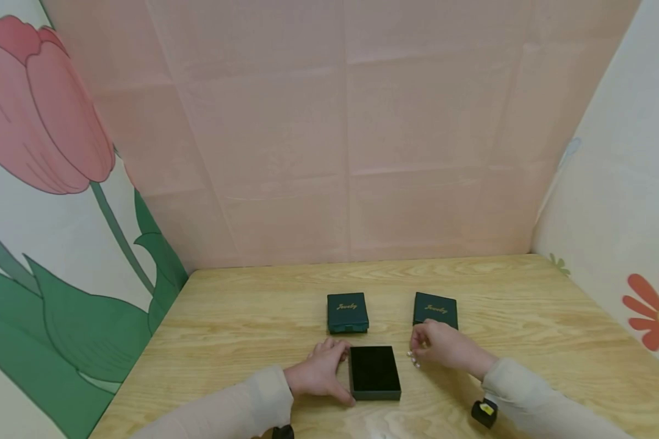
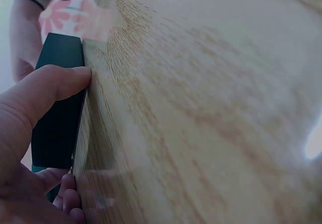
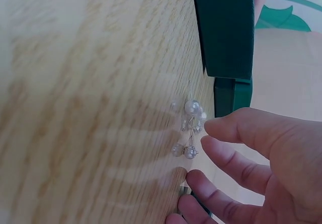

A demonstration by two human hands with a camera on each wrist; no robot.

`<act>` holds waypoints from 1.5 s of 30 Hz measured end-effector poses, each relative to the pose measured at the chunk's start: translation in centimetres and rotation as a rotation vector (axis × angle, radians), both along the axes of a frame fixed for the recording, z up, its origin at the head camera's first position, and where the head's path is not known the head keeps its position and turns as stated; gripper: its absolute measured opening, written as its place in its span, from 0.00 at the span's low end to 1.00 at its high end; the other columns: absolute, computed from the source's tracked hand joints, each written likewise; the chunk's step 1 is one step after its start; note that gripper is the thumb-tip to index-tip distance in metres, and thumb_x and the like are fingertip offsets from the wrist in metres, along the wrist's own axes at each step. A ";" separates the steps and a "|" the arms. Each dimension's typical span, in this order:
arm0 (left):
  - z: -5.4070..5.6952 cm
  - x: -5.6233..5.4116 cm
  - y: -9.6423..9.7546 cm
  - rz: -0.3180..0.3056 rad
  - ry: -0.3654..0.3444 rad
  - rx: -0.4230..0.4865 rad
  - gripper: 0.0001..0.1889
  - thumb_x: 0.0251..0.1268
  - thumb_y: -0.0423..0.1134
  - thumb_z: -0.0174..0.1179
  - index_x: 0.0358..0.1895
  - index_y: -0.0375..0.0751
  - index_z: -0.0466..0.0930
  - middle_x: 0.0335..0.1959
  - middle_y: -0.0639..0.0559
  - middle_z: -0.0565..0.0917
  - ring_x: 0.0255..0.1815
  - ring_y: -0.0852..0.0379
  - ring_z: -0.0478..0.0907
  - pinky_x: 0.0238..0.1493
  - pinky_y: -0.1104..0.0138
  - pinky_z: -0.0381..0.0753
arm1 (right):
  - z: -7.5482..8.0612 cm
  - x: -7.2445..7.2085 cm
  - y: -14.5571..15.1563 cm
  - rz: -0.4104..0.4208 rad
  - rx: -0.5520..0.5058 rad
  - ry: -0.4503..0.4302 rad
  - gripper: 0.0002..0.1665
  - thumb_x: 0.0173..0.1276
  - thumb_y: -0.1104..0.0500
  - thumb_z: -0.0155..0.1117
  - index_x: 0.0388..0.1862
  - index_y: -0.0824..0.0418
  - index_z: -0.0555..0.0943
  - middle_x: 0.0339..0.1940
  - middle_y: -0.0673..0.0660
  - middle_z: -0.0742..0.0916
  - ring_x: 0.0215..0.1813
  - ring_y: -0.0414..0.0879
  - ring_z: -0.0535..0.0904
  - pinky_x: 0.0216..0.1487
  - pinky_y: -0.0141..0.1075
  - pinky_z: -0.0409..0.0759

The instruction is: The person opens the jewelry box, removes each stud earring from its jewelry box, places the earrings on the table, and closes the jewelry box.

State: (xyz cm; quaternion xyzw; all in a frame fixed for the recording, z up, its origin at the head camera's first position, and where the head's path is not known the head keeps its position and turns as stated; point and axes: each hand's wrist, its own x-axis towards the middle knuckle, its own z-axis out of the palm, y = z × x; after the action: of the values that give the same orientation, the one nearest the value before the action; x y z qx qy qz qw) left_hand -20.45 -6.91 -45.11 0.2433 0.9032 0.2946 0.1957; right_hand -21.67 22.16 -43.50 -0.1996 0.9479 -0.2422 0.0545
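Note:
An open dark green jewelry box [image 1: 375,373] with a black lining lies at the table's front. My left hand [image 1: 323,372] holds its left side, thumb near the front corner and fingers near the back one. In the left wrist view the thumb rests on the green wall of the box [image 2: 60,118]. My right hand [image 1: 442,347] is low over the table, right of the box. Pearl earrings [image 3: 191,128] lie on the table just at its thumb and index fingertips. These tips stand slightly apart, with no earring visibly pinched between them.
A closed green box [image 1: 348,312] lettered "Jewelry" stands behind the open one. Another lettered green piece [image 1: 435,308] lies behind my right hand, partly hidden by it. The wood-grain table [image 1: 241,317] meets a pink backdrop and flower-printed side walls.

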 end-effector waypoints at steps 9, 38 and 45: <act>0.2 0.0 0.1 0.002 -0.007 0.005 0.42 0.38 0.47 0.79 0.61 0.53 0.66 0.47 0.57 0.67 0.48 0.56 0.61 0.51 0.61 0.64 | 0.1 0.0 0.0 0.009 0.001 0.024 0.10 0.54 0.65 0.70 0.25 0.54 0.77 0.25 0.47 0.76 0.30 0.40 0.68 0.31 0.32 0.66; 0.4 0.1 0.1 0.008 -0.007 -0.020 0.43 0.38 0.49 0.79 0.62 0.53 0.66 0.47 0.57 0.67 0.49 0.56 0.62 0.50 0.61 0.64 | 2.6 -1.1 1.1 0.118 -0.091 0.008 0.03 0.63 0.60 0.65 0.34 0.56 0.78 0.31 0.45 0.81 0.33 0.37 0.74 0.35 0.33 0.73; 0.5 0.2 0.2 0.008 -0.002 -0.021 0.42 0.38 0.48 0.79 0.62 0.53 0.66 0.47 0.57 0.67 0.48 0.56 0.61 0.50 0.61 0.64 | 4.9 -2.8 2.5 0.096 -0.050 0.101 0.30 0.68 0.45 0.62 0.60 0.64 0.73 0.57 0.65 0.79 0.59 0.63 0.75 0.55 0.56 0.73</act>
State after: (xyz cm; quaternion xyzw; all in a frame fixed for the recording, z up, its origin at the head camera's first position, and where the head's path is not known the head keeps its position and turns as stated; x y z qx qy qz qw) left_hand -20.23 -6.74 -44.60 0.2371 0.9070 0.2861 0.1980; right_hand -24.46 24.67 -38.60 -0.2581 0.9325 -0.2524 0.0131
